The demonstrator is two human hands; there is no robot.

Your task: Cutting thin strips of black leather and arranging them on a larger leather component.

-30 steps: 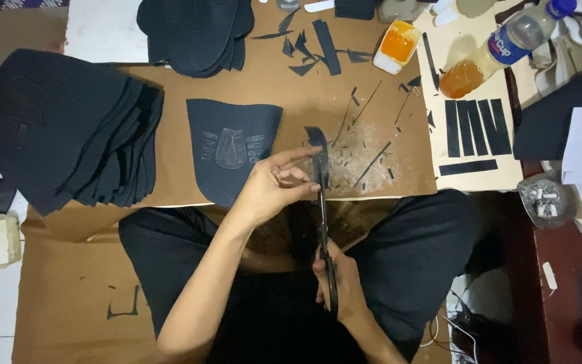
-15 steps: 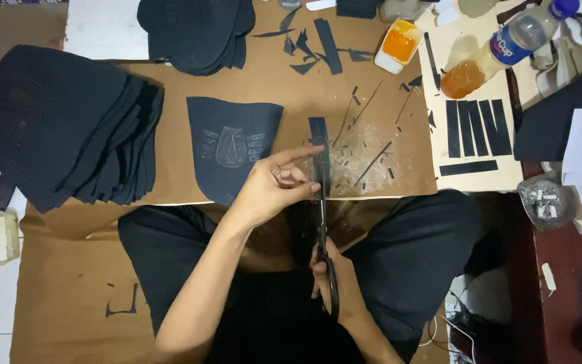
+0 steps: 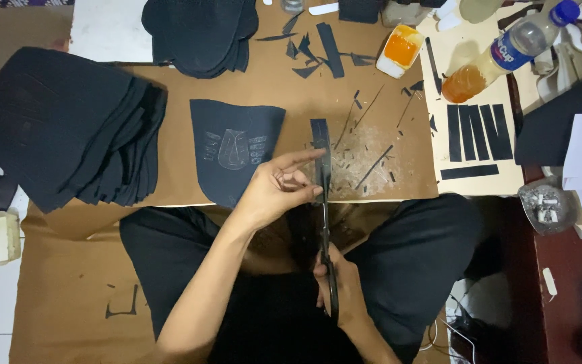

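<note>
Brown cardboard work surface [image 3: 170,81] on the floor, dark cut pieces stacked far left, person sitting cross-legged at the near edge. Left hand [image 3: 274,192] pinches a narrow dark strip [image 3: 320,145] at centre, forefinger stretched along it; right hand [image 3: 341,290] is closed round scissors [image 3: 325,229] — blades seem to run up the strip, hard to tell. Strip looks thin, light, floppy — best held close beside the cut.

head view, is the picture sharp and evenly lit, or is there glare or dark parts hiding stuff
Head view: mostly sharp, lit from above; the left hand and dark strip read clearly; the scissors and right hand sit in dim shadow over black trousers; slight shine on the plastic bottle; edges bend a little.
</note>
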